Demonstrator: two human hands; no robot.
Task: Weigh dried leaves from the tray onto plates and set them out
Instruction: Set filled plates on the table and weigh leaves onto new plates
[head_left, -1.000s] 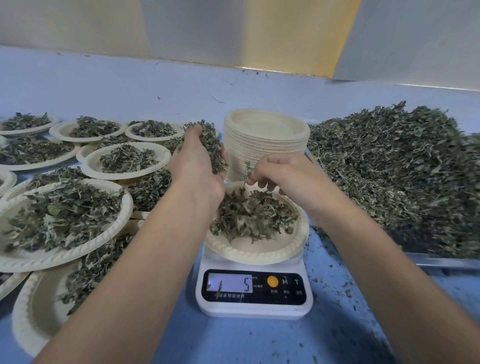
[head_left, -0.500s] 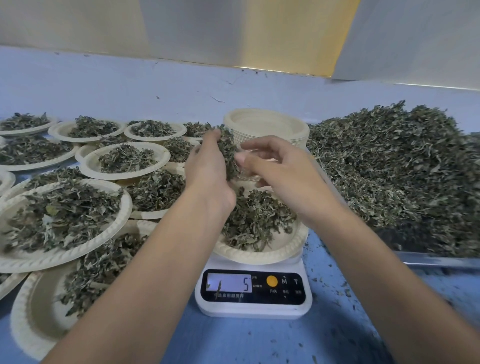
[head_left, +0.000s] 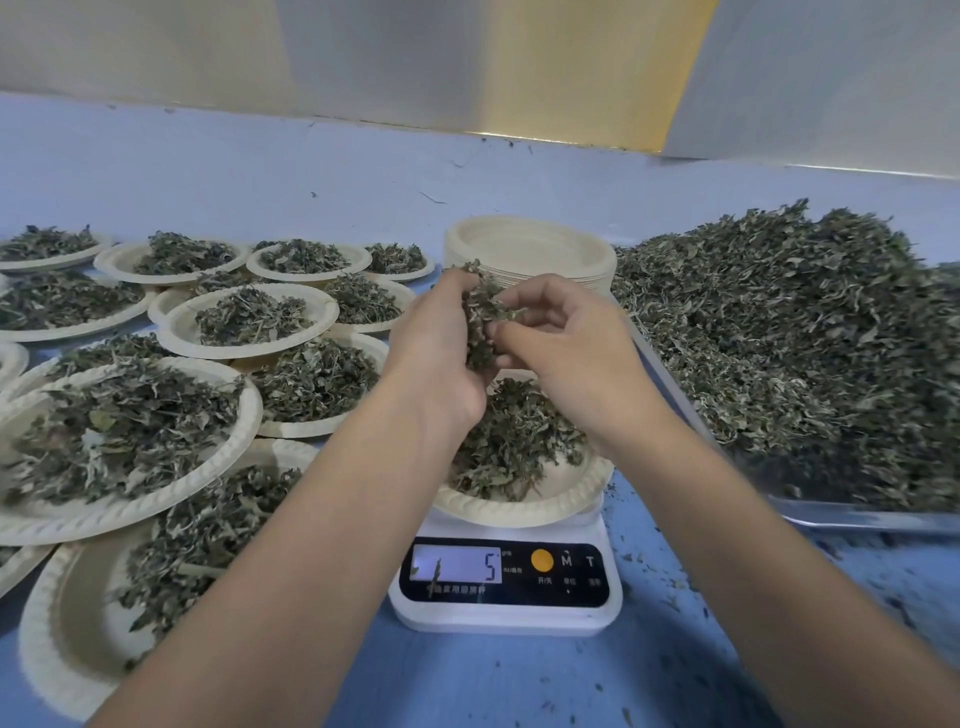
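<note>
Grey-green dried leaves (head_left: 480, 325) sit bunched in the left hand (head_left: 434, 348) while the right hand (head_left: 563, 345) pinches at them above the plate (head_left: 522, 512) on the scale (head_left: 504, 577), so loose bits could drop past the rim or overshoot the weight.

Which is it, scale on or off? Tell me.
On: the scale has its display lit, reading 5.

bare forearms (head_left: 311, 545), bare left hand (head_left: 436, 353) and right hand (head_left: 566, 358).
</note>
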